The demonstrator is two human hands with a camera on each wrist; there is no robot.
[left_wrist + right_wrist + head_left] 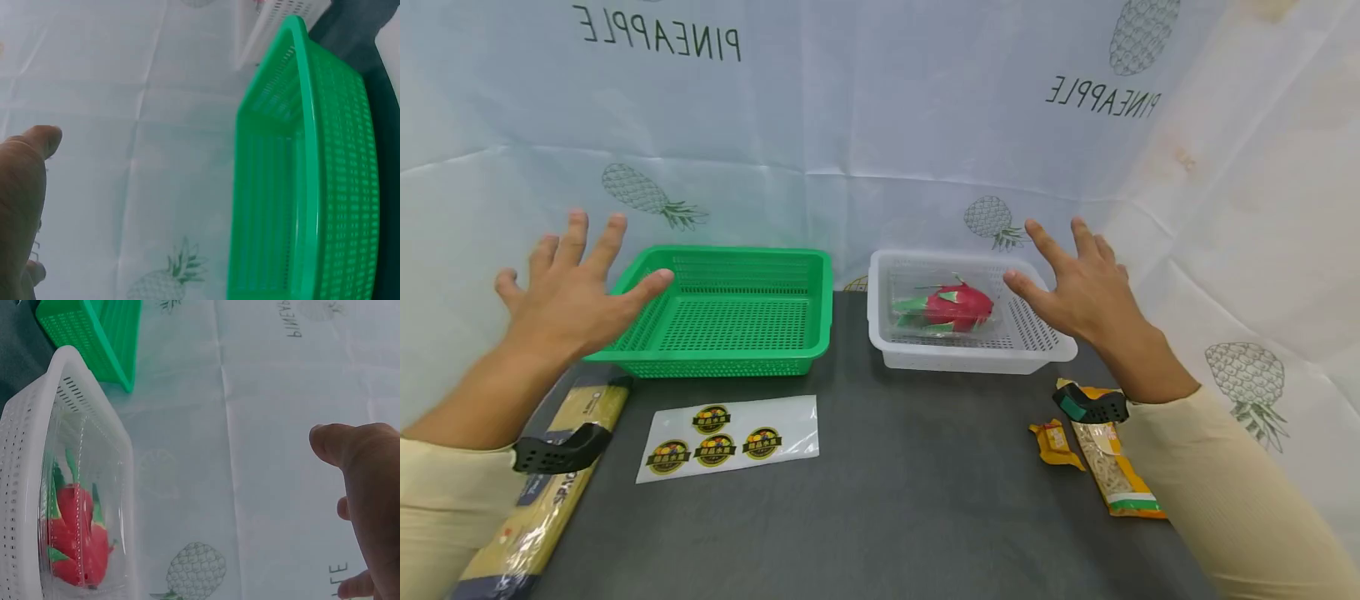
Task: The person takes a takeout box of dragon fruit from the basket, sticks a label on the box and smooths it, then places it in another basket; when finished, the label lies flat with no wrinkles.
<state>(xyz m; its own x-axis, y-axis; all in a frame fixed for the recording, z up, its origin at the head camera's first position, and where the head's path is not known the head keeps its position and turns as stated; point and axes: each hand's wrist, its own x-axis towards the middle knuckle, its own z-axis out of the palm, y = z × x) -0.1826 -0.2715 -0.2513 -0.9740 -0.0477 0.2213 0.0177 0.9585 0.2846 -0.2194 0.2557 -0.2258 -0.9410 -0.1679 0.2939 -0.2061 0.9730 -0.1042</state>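
Note:
My left hand [568,292] is raised with fingers spread at the left end of a green plastic basket [718,367], holding nothing. On the other side my right hand [1082,287], also spread and holding nothing, hovers by the right end of a white plastic basket [955,358]. Inside the white basket lies a red dragon fruit [958,307] with green tips, in a clear plastic box [112,481]. The green basket has nothing in it. In the left wrist view only a thumb [44,140] and a bit of finger show, away from the green basket.
A white sheet of round fruit stickers [730,442] lies before the green basket. A long yellow pack of spaghetti [561,492] runs under my left forearm. By my right forearm are a small orange packet [1056,443] and a longer pack [1112,467]. A pineapple-print cloth [850,100] hangs behind.

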